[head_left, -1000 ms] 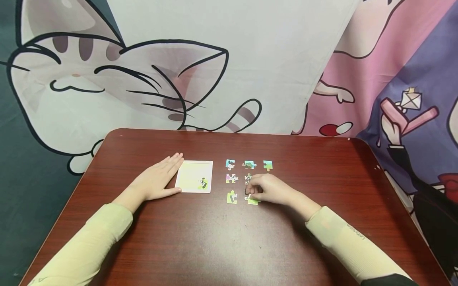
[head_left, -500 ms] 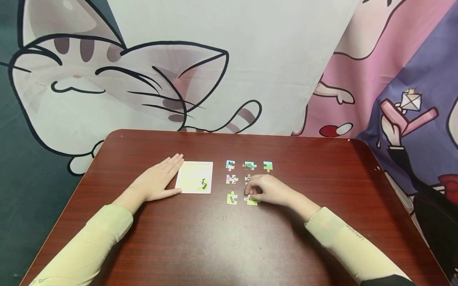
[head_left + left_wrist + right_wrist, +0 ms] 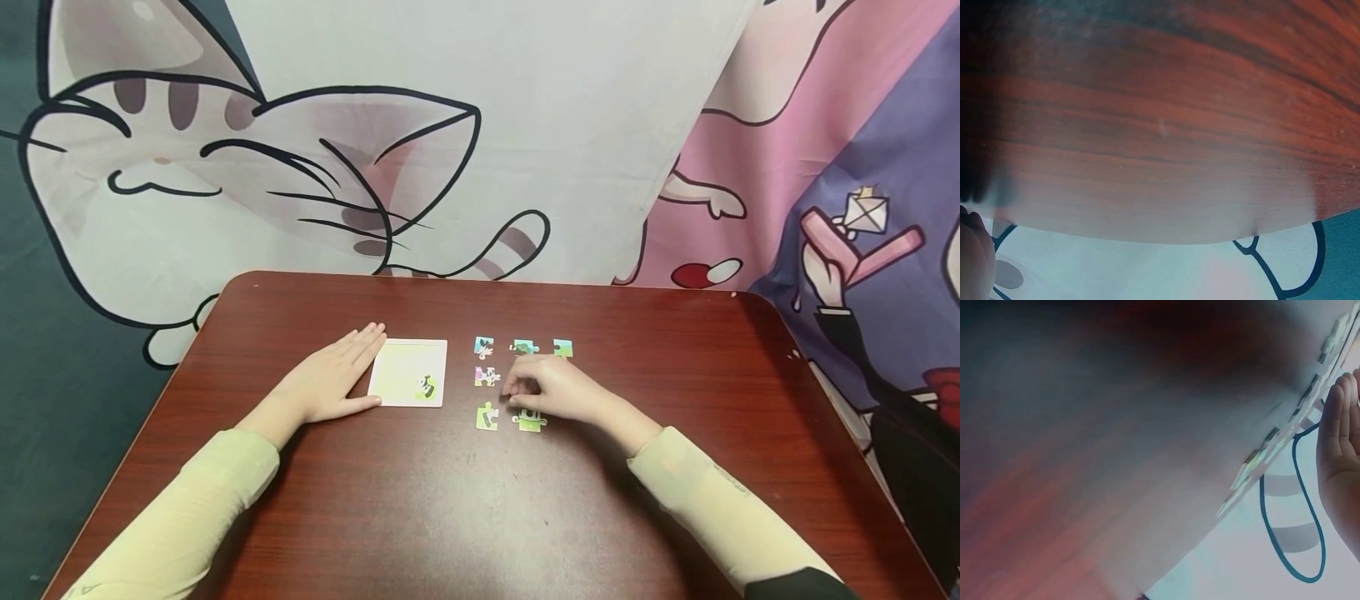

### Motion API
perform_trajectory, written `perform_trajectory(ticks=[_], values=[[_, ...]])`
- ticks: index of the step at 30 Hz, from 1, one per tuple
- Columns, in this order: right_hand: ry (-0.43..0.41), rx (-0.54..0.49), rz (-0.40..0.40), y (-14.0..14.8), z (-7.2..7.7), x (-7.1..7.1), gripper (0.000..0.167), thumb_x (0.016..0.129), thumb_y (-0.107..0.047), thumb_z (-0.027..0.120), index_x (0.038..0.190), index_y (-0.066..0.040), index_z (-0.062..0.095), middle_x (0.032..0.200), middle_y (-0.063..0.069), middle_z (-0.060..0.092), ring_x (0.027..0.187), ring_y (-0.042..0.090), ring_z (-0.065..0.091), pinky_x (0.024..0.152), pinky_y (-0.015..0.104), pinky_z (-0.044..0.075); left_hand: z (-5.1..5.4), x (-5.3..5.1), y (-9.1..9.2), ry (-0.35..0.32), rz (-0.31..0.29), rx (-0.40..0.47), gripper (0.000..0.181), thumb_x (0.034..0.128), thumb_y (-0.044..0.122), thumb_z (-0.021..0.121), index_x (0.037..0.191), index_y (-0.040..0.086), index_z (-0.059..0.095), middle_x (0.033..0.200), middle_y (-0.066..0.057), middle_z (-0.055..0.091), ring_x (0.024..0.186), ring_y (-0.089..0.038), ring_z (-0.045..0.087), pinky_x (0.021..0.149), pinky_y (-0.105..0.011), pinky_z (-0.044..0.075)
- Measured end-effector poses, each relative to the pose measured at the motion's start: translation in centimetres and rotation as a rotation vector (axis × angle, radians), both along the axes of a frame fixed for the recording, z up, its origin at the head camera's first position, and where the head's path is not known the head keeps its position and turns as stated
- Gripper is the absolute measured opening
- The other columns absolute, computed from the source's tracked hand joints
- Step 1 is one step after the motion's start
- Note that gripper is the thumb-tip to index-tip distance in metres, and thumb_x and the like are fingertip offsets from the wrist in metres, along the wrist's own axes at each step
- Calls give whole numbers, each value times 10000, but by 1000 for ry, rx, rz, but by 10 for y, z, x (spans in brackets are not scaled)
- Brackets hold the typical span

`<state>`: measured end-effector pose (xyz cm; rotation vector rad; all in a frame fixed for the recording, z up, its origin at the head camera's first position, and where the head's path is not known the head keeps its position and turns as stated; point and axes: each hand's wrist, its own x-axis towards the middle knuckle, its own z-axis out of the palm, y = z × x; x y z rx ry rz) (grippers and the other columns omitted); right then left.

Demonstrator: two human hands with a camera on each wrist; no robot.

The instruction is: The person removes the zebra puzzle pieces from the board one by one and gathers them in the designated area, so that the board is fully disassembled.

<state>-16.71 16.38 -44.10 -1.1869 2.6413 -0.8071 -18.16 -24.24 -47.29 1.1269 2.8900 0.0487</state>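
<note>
In the head view, my left hand lies flat with straight fingers along the left edge of a white puzzle board. A small panda picture is at its lower right. My right hand bends its fingers down over the middle of several jigsaw pieces; whether a piece is pinched there is hidden. Just below the thumb lies a green jigsaw piece. To the left are a pink-and-white piece and a green piece. Above sit a blue piece, another blue piece and a blue-green piece.
Everything lies on a dark red wooden table with rounded far corners. Behind its far edge hangs a cloth with cartoon cats. In the right wrist view the jigsaw pieces appear edge-on and blurred.
My right hand has shifted slightly up and left, uncovering the lower middle green piece and covering the centre piece seen earlier. My left hand stays on the board's edge.
</note>
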Motion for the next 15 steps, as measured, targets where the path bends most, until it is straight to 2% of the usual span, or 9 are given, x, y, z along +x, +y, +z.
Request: perform_trajectory(ticks=[8,15], values=[[-27,-19,11,-25,2,-12,67,931,-91,785,984,-131,780,939,-54,721,841,51,677,791,187,593,-1,0,-1,-13,7,-1,992,988,573,635,1652,-60,256,1754,-225,233,1641,-362,248,1343,-501,265],[-91,-77,24,-55,4,-24,75,941,-63,774,1010,-92,782,956,-11,734,857,67,685,802,183,604,-2,-1,-1,-11,3,1,990,989,569,634,1653,-58,254,1757,-222,226,1642,-369,241,1338,-513,269]])
